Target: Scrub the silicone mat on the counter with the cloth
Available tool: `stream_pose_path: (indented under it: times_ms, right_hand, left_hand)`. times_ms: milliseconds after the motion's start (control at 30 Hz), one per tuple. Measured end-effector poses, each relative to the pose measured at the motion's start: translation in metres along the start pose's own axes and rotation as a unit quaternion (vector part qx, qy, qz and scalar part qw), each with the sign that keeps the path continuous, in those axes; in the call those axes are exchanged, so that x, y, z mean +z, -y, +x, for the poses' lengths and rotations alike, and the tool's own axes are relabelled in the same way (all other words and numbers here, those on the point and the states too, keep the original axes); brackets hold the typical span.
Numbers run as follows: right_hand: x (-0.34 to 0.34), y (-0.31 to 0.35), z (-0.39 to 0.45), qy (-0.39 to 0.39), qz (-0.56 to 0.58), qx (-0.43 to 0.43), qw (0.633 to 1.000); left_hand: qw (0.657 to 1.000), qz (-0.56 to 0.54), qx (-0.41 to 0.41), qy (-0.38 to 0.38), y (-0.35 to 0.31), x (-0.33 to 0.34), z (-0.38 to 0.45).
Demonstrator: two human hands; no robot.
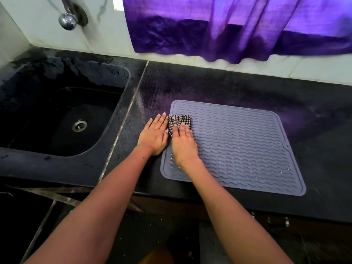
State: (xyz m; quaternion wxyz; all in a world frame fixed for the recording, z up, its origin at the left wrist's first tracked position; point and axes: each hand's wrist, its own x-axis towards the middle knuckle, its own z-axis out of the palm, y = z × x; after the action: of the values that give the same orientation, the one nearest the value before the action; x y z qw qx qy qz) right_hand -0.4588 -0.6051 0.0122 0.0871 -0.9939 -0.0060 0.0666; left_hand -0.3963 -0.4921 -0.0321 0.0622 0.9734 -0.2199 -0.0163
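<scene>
Grey silicone mat [238, 145] lay flat on the black counter [228, 88], right of the sink [62, 115]. Right hand [183, 142] pressed the checked cloth [179, 121] flat-fingered at the mat's far-left corner; left hand [154, 134] rested flat, steadying its edge. Judged early: most ridges apparently unscrubbed.

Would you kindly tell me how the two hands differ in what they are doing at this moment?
The right hand presses flat on the checked cloth on the silicone mat; the left hand lies mostly on the bare counter at the mat's left edge, beside the cloth. Both have straight fingers, palms down.
</scene>
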Motion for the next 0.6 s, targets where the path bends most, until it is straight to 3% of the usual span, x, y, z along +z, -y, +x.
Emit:
stream_pose_path:
  times_ms: [100, 167, 233, 367, 600]
  right_hand:
    - [-0.02, -0.012, 0.005, -0.003, 0.139, 0.022, 0.99]
    - [-0.039, -0.022, 0.01, 0.023, 0.272, 0.075, 0.959]
    - [-0.051, -0.026, 0.01, 0.02, 0.317, 0.108, 0.942]
    - [-0.041, -0.004, -0.011, -0.048, 0.183, 0.099, 0.977]
    - [0.018, 0.023, -0.031, -0.015, 0.02, 0.087, 0.996]
  left_hand:
    - [1.0, -0.003, -0.001, -0.003, -0.001, -0.002, -0.001]
    - [1.0, -0.011, -0.001, -0.005, -0.001, -0.002, -0.001]
    - [1.0, -0.017, 0.001, -0.005, 0.0, -0.002, -0.001]
    - [0.999, -0.031, 0.005, -0.017, 0.003, 0.0, 0.0]
    - [0.997, -0.072, 0.011, -0.039, 0.003, -0.001, -0.002]
